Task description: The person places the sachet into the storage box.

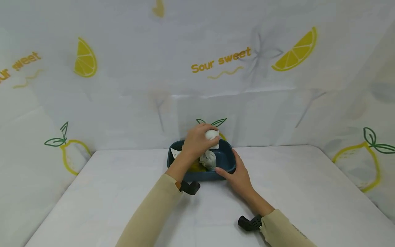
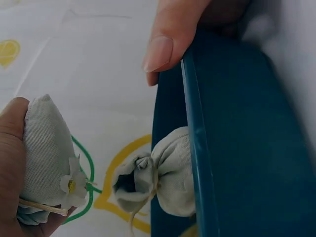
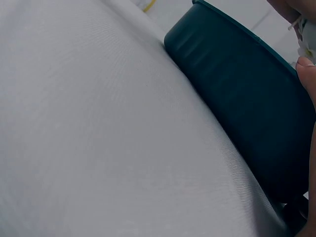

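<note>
My left hand point(image 1: 195, 141) grips a pale cloth sachet point(image 2: 48, 153) above a dark blue plastic basin point(image 1: 200, 176). The sachet is tied with a thin cord and bears a small white flower point(image 2: 72, 185). Inside the basin sits a second pale sachet point(image 1: 208, 160) with a gathered, tied neck. My right hand point(image 1: 241, 176) holds the basin's right end, thumb over the near rim and fingers along the outer side. Something yellow point(image 1: 196, 167) and a white piece point(image 1: 175, 153) lie in the basin's left part, partly hidden by my left hand and wrist.
The basin stands towards the back of a table point(image 1: 123, 195) covered in white cloth. Close behind it rises a white backdrop point(image 1: 139, 113) with lemon prints. Each wrist carries a black camera mount, the left one point(image 1: 190, 188) near the basin's front wall.
</note>
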Demonstrator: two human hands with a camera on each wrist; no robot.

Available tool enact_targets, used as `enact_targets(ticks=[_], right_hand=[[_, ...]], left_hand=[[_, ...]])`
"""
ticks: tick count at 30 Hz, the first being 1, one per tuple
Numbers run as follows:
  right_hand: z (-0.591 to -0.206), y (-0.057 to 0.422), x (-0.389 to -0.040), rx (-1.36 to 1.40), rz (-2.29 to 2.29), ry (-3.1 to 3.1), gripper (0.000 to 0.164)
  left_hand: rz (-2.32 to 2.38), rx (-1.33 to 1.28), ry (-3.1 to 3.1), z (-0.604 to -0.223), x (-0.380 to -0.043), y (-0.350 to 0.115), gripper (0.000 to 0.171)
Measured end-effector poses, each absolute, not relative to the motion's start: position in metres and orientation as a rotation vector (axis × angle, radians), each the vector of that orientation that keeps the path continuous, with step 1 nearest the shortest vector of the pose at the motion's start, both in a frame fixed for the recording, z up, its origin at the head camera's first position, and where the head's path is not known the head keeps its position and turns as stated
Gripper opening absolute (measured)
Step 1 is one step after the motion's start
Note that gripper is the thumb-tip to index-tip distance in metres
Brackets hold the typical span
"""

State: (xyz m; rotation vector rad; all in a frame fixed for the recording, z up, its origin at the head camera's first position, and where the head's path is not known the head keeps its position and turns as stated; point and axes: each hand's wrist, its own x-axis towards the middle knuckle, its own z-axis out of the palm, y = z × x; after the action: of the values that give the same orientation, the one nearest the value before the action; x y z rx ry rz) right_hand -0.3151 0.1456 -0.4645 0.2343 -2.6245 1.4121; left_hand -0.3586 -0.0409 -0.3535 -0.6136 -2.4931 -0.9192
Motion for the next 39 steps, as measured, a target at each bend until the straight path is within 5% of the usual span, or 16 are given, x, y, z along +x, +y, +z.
enact_targets(ticks=[18,39], right_hand=[[-0.473,0.14,-0.311,0.269,1.439,-2.553,0.101],[-0.469,0.143,-0.312,0.264,1.437,-2.546,0.099]], left_hand=[[-0.583,-0.696,-2.913,-0.4,-0.394,-0.016,0.039],[-0.488,-0.573,-2.993,-0.411,-0.388,-0.015,0.047]])
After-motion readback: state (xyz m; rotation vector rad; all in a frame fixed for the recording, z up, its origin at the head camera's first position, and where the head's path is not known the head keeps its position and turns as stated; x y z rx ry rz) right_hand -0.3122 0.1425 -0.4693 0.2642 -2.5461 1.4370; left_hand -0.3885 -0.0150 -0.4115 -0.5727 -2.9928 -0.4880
